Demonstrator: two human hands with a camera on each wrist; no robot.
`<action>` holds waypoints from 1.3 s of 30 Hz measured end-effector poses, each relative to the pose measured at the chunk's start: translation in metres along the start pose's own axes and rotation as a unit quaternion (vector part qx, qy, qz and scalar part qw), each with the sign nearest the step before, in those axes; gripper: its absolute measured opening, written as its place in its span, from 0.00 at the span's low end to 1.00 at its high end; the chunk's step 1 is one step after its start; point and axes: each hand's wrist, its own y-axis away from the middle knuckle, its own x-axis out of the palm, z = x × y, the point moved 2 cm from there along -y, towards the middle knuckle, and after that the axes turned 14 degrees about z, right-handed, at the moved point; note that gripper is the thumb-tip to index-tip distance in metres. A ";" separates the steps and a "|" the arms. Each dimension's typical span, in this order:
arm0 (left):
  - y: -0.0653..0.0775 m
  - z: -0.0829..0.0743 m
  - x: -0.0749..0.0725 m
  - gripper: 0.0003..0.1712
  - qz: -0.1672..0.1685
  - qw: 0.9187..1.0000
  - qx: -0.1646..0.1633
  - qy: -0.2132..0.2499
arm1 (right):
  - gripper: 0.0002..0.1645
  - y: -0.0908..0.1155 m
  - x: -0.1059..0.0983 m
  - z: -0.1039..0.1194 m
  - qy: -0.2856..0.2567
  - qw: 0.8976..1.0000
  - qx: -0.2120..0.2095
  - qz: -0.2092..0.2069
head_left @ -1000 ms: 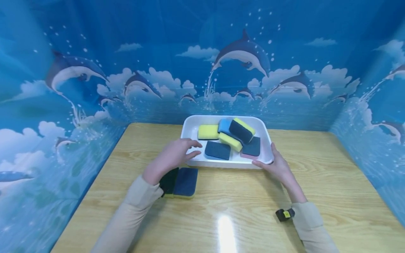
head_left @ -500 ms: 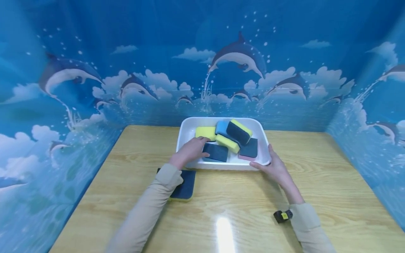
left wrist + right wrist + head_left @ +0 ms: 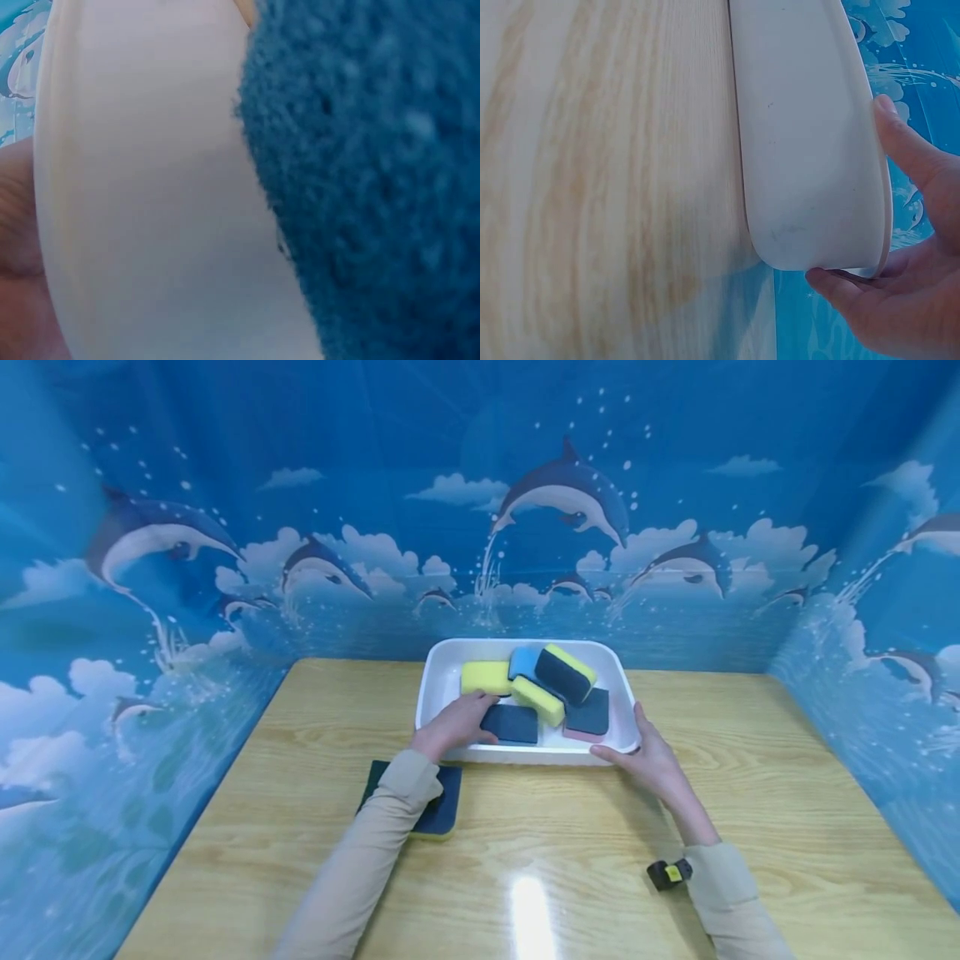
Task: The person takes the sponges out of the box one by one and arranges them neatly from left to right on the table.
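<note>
A white tray (image 3: 431, 693) holds several sponges, some with dark scouring faces. My left hand (image 3: 459, 723) reaches over its front left, with thumb and fingers on either side of a dark-faced sponge (image 3: 512, 724) lying flat. My right hand (image 3: 651, 758) grips the tray's front right corner, thumb on the front rim and fingers along the end; the right wrist view shows this hand (image 3: 911, 285) at the corner too. Below my left forearm, two dark-topped sponges (image 3: 447, 802) lie on the table, partly hidden by the sleeve. A blue scouring surface (image 3: 375, 180) fills much of the left wrist view.
Inside the tray are a yellow sponge (image 3: 483, 677), a blue one (image 3: 523, 662), a tilted dark-and-yellow one (image 3: 564, 675), another yellow one (image 3: 537, 699) and a dark one with a pink underside (image 3: 588, 714). A dolphin-print backdrop (image 3: 480, 527) encloses the wooden table (image 3: 592, 860).
My left hand has moved right and in over the tray's front rim, and its thumb and fingers have come around the dark-faced sponge. The right hand stays on the corner.
</note>
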 end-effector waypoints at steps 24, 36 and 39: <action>0.040 -0.031 -0.017 0.46 -0.116 0.993 -0.009 -0.002 | 0.75 -0.003 -0.007 0.000 -0.010 1.000 0.003 -0.011; 0.091 -0.051 0.002 0.51 -0.235 0.972 -0.002 0.004 | 0.74 -0.001 -0.003 -0.001 -0.016 1.000 -0.005 -0.005; 0.102 -0.054 0.012 0.53 -0.235 0.972 0.000 0.008 | 0.74 -0.001 0.000 -0.001 -0.016 1.000 -0.007 -0.003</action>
